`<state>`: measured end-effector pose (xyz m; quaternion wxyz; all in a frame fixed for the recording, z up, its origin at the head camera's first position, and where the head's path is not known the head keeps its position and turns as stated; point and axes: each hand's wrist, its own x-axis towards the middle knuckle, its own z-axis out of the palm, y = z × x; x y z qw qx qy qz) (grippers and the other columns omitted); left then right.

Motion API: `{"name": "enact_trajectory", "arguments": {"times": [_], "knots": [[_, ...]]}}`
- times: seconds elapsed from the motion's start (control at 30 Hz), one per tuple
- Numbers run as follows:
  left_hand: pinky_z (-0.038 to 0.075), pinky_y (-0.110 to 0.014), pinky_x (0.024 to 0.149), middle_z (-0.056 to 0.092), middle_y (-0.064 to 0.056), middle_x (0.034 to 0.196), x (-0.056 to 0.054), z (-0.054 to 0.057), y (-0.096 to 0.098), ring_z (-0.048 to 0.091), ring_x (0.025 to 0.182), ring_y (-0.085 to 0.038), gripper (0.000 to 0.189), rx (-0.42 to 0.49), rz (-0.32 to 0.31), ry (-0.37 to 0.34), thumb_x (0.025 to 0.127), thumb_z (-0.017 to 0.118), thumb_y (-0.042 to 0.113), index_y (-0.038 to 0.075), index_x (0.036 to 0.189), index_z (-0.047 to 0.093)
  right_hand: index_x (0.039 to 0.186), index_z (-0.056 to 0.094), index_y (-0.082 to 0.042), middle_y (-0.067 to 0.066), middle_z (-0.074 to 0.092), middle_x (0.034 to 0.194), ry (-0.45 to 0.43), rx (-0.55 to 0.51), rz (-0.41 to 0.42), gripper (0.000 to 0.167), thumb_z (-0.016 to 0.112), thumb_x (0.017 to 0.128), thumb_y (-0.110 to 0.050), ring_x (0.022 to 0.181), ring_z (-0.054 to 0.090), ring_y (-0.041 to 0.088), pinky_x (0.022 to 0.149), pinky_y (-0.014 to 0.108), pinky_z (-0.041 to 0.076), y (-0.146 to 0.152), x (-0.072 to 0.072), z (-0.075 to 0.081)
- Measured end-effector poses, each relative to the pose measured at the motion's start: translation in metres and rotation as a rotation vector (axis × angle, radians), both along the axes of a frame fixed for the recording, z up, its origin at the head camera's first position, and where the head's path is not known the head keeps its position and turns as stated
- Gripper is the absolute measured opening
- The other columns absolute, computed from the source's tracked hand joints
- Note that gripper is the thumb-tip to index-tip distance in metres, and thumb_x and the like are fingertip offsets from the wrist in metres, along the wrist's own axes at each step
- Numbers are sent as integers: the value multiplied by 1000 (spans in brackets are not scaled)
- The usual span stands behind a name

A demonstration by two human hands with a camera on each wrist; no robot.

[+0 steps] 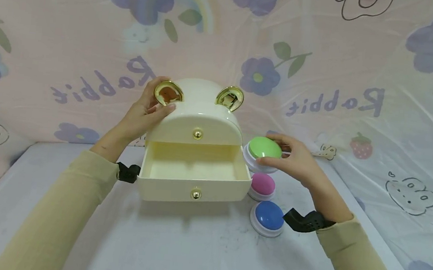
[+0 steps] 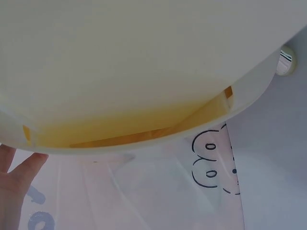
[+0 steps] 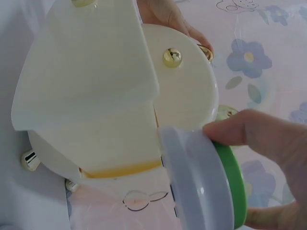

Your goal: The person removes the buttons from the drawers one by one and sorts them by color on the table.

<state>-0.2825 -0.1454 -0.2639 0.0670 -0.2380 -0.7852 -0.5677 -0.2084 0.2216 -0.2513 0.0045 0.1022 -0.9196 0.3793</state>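
A cream drawer box (image 1: 189,125) with gold ears and round gold knobs stands on the table, its lower drawer (image 1: 170,190) pulled out and bare inside. My left hand (image 1: 147,111) grips the box at its left ear, thumb on the front. In the right wrist view, my right hand (image 3: 280,148) holds a green push button (image 3: 196,187) by its edge, thumb on one side. The head view has this green button (image 1: 265,148) raised just right of the open drawer. Below it are a pink push button (image 1: 263,185) and a blue push button (image 1: 270,216).
A white cloth (image 1: 195,253) covers the table. Behind and at the sides hangs a printed curtain (image 1: 311,39) with flowers and rabbits. Dark wrist straps (image 1: 304,221) sit at both cuffs.
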Motion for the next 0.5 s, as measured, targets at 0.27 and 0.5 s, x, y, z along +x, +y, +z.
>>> {"name": "enact_trajectory", "arguments": {"times": [0.27,0.5], "knots": [[21,-57,114,44,-12,140,0,0,0,30,143,-28,63,10,-6,0,96,58,26,40,145,21,139,46,-4,20,49,137,-18,17,-41,71,76,80,-29,122,45,38,96,52,45,11,-6,-5],[22,-57,113,44,-11,140,1,1,1,30,143,-28,63,5,2,-10,96,58,27,43,144,22,140,43,0,23,48,136,-21,27,-85,72,75,82,-28,122,45,40,95,52,46,22,-14,-14]]}}
